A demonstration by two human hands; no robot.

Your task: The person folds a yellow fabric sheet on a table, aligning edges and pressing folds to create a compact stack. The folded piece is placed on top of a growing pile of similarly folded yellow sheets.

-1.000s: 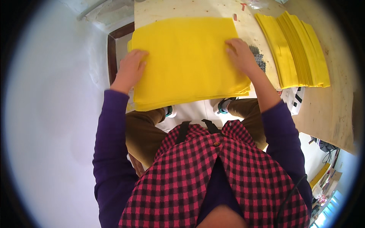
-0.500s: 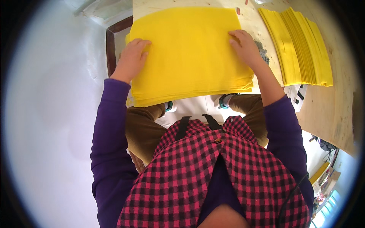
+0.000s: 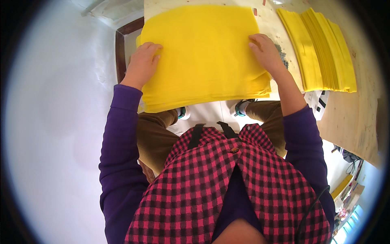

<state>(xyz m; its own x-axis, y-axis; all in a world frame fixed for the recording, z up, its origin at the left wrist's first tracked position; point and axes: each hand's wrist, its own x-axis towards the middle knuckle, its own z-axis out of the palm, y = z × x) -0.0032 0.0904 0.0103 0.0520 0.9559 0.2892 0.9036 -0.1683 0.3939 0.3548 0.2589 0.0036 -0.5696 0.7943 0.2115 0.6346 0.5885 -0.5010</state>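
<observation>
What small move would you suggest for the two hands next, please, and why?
Perhaps the right hand could ease inward to square the yellow stack: layers stick out unevenly at its near right corner, and the left hand lies at its opposite side edge.

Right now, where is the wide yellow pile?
In the head view, the wide pile sits at upper centre, between the left hand and right hand, left of the narrow yellow pile.

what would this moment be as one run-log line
left hand: on left edge of yellow fabric stack | right hand: at its right edge | right side: folded yellow fabric on plywood table
</observation>
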